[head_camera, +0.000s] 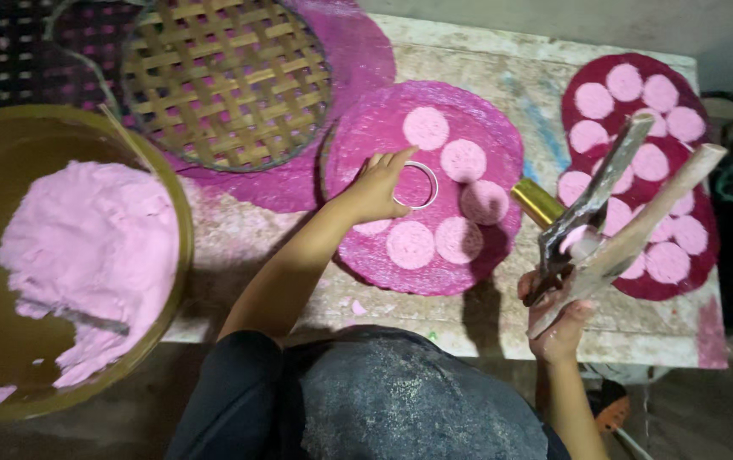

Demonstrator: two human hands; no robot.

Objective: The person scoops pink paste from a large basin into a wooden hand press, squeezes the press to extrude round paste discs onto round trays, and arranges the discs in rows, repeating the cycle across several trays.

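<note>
— What's biggest in view?

— Yellow tub (181, 255), left side of frame, w/ a pink dough mass (85, 255) inside. Upper left: woven bamboo tray (226, 81) on a magenta mat.

— And center?

— Round magenta mat (366, 247) on the worn table (468, 324), pink discs (462, 159) on it. Right side: darker mat (579, 85) w/ more discs.

— Your hands?

— My left hand (376, 189) is mid-frame, fingers curled on the rim of a white ring (417, 185) that sits on the center mat. My right hand (554, 319), lower right, is clenched round a wooden stick (647, 226) and a metal tool (596, 196); gold cylinder (538, 202) just beside it.

— Labels, pkgs?

— Can't make out any.
</note>
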